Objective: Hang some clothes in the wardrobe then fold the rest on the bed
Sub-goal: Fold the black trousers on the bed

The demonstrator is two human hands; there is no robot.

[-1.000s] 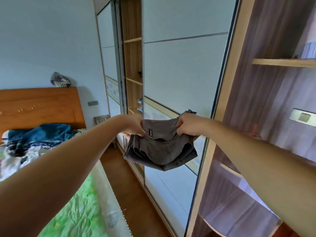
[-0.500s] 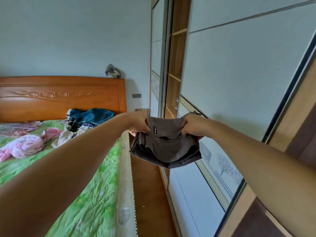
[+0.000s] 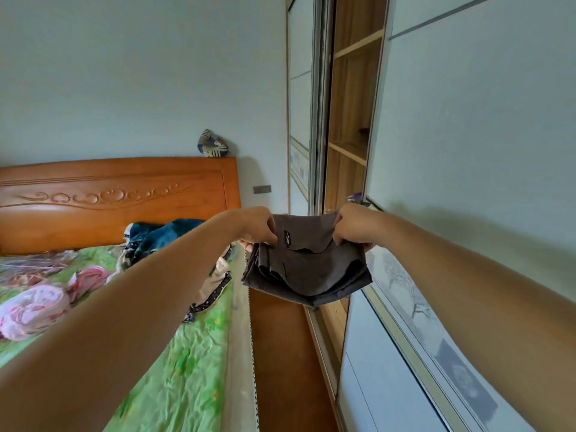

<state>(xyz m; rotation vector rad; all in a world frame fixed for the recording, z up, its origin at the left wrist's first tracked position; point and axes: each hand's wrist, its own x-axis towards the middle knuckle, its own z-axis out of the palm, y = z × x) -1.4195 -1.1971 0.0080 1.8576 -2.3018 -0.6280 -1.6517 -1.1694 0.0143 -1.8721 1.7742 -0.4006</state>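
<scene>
Two bare forearms are reaching forward from the near edge. Below them, one bed [image 3: 187, 353] under a crumpled green sheet is lying on the left, and one strip of brown wooden floor [image 3: 280, 353] is running between it and the wardrobe [image 3: 467, 151] on the right. Past the mattress edge, both hands are holding one folded grey garment [image 3: 311, 266] in the air over the floor strip, between bed and wardrobe and touching neither. The left hand [image 3: 258, 227] is pinching its top left edge, just beside one small black label. The right hand [image 3: 352, 224] is gripping the top right edge with curled fingers. The rest of the garment is hanging below in folds. Further back on the sheet, three loose garments are lying unfolded: one pink [image 3: 34, 307], one beige with dark dotted trim [image 3: 215, 282], one blue [image 3: 168, 235]. In the wardrobe gap, two wooden shelves [image 3: 349, 149] are showing between the pale sliding doors. Beyond the clothes, one carved wooden headboard [image 3: 109, 198] is standing against the wall, and one small patterned object [image 3: 213, 144] is resting on its right corner.
</scene>
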